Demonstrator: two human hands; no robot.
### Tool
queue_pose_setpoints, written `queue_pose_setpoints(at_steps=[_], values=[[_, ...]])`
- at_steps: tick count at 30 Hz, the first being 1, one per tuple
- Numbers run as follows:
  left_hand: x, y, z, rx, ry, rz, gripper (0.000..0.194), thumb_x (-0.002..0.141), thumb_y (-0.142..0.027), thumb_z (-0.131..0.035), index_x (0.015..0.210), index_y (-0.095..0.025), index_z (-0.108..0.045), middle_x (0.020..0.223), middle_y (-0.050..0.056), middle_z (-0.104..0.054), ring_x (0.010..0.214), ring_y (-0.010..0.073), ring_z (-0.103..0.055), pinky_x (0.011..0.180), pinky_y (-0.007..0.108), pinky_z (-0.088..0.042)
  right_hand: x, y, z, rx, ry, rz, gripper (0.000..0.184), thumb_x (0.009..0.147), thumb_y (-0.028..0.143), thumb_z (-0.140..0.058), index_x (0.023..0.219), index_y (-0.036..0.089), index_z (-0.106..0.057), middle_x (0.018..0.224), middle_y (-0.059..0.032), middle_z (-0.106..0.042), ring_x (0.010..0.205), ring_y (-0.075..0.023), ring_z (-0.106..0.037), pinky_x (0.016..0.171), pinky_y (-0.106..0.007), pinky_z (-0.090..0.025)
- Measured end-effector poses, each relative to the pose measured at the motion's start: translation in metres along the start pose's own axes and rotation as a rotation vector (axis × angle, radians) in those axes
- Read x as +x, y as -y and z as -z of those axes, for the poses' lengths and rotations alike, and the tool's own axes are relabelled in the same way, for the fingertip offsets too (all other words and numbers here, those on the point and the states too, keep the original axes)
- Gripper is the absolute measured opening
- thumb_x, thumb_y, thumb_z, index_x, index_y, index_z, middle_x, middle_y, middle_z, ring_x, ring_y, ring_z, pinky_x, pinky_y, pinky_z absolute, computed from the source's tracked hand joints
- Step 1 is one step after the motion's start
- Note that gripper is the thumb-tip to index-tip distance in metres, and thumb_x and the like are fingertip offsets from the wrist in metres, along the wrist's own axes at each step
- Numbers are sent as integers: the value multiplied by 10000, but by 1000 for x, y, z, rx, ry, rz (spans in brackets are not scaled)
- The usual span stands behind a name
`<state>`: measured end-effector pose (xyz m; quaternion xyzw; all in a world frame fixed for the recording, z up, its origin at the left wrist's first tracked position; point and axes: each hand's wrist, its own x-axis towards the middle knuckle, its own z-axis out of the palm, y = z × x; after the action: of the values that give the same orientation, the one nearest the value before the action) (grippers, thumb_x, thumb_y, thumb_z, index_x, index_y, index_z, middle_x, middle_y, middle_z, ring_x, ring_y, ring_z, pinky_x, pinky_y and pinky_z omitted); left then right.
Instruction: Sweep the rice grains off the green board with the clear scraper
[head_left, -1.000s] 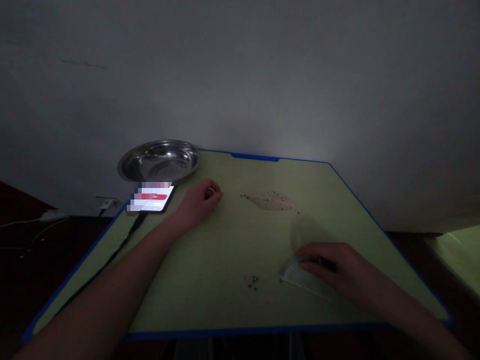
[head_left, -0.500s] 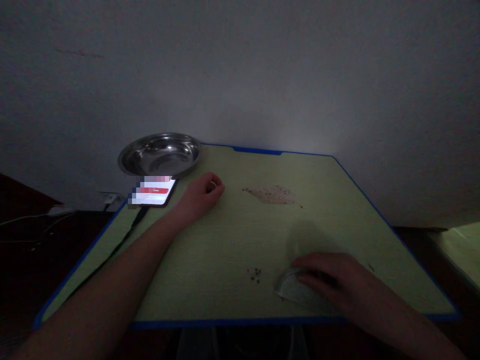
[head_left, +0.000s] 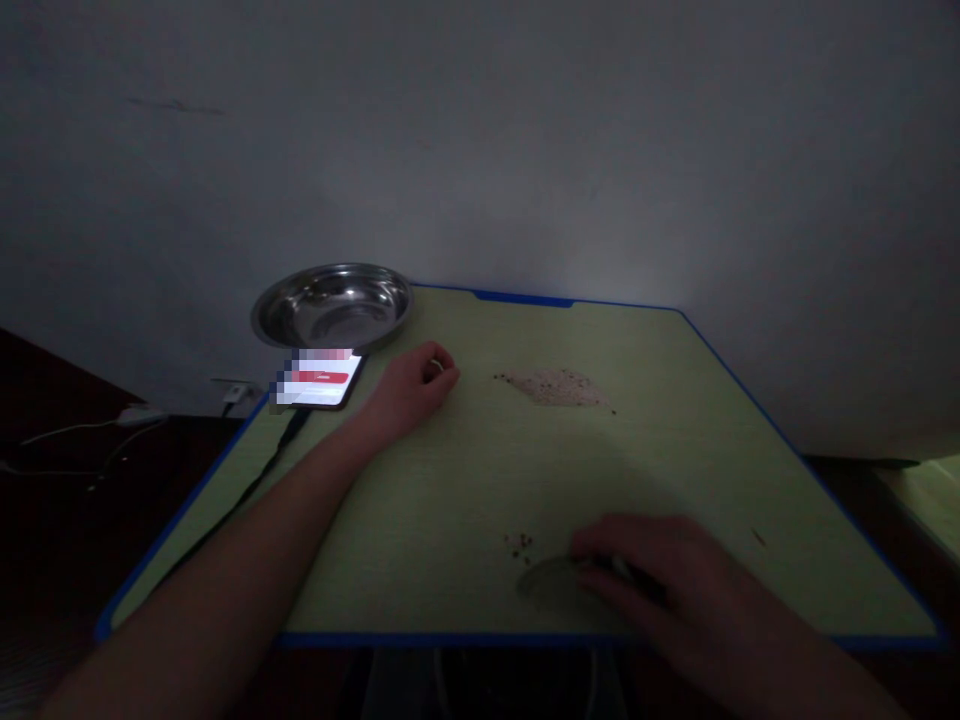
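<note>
My right hand (head_left: 645,570) grips a see-through, round-edged piece (head_left: 551,583) low over the front of the table; its exact kind is unclear in the dim light. Just beyond the piece's left edge lies a small cluster of dark and reddish grains (head_left: 521,545). My left hand (head_left: 420,385) rests on the table farther back, fingers curled towards the thumb; whether they hold anything small is hidden. Right of it spreads a flat patch of pale grains mixed with dark ones (head_left: 562,388).
A shiny steel basin (head_left: 334,305) stands at the back left corner. In front of it lies a lit phone (head_left: 326,380) with a dark strap (head_left: 262,460). The yellow-green table (head_left: 675,400) has a blue rim and meets a grey wall. White cables (head_left: 142,415) hang at left.
My right hand has moved left with the see-through piece, closer to the small cluster of grains. My left hand keeps its place on the table. The view has shifted slightly.
</note>
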<state>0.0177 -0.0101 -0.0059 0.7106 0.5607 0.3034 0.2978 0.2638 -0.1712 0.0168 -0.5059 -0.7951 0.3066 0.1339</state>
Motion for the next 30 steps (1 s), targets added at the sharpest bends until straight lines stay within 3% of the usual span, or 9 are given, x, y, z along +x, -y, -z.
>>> queue_pose_setpoints(at_steps=[7,12,17,21,30], values=[[1,4,0,10,1,-16,128,774,-319,-526,761,-192,-534,531,-42,-526,481,113,-463,474,232,-325,44,4,-7,-94,7,62,129,893,218,-543,901,220,-672,838,-12,-705,745,-163,-634,669,-272,-432],[2,5,-1,11,6,-23,129,777,-318,-524,770,-190,-535,543,-37,-531,484,111,-465,472,230,-326,63,-8,12,-205,-36,52,120,881,202,-545,877,208,-664,812,-14,-697,698,-153,-600,634,-267,-396],[2,6,-1,10,9,-42,136,783,-322,-518,762,-188,-531,553,-36,-527,485,106,-459,473,229,-325,74,-19,37,-179,-77,63,160,921,279,-493,890,213,-635,806,-6,-665,690,-146,-563,609,-260,-385],[1,4,-1,27,4,-40,131,779,-316,-518,752,-188,-526,565,-33,-529,488,103,-451,472,228,-320,87,-31,43,-225,-135,51,175,919,290,-482,874,200,-625,767,-13,-641,660,-148,-543,590,-267,-372],[1,6,-1,28,4,-55,146,779,-330,-516,753,-188,-536,551,-37,-523,491,105,-447,470,226,-319,77,-24,31,-105,-30,56,140,894,246,-509,848,206,-635,761,1,-642,635,-129,-539,572,-250,-381]])
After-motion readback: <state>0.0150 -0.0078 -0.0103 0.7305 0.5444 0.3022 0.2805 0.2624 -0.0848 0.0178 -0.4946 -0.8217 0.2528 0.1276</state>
